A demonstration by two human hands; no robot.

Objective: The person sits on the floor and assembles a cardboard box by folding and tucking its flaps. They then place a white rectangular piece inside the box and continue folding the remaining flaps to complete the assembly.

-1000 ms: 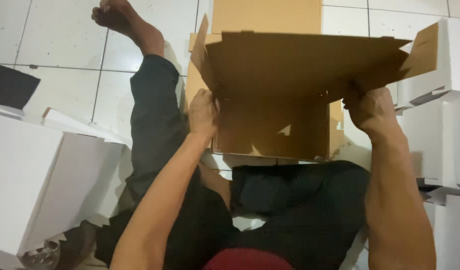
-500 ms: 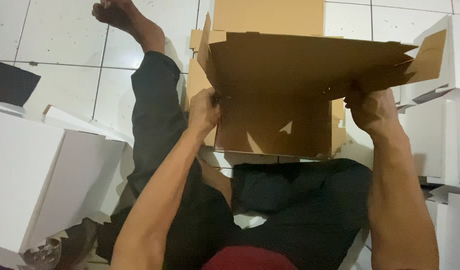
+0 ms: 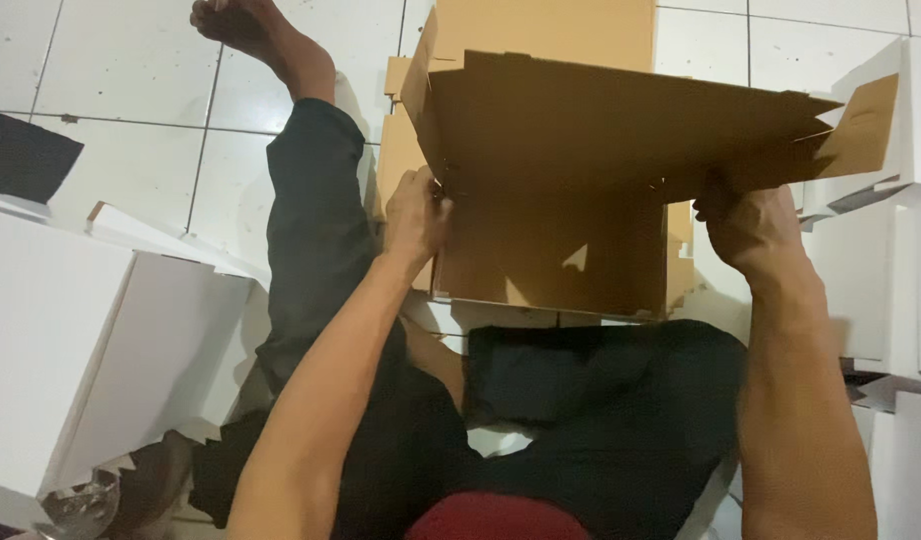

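Note:
A brown cardboard box [image 3: 581, 150], partly folded, is held up over my lap with its inside facing me. My left hand [image 3: 417, 215] grips its left edge where a side flap meets the panel. My right hand [image 3: 751, 228] grips the right edge under the top panel. A small flap [image 3: 861, 112] sticks out at the box's upper right. I sit on the floor in dark trousers, my left leg [image 3: 311, 220] stretched out, bare foot at the top.
White folded boxes [image 3: 71, 350] stand at my left, more white boxes [image 3: 891, 280] at my right. Flat brown cardboard [image 3: 541, 25] lies on the white tiled floor [image 3: 121, 120] behind the held box. A dark item [image 3: 21, 155] sits far left.
The box has tilted slightly and its right flap has risen a little. Both hands keep their grip on the box edges, shifting only slightly.

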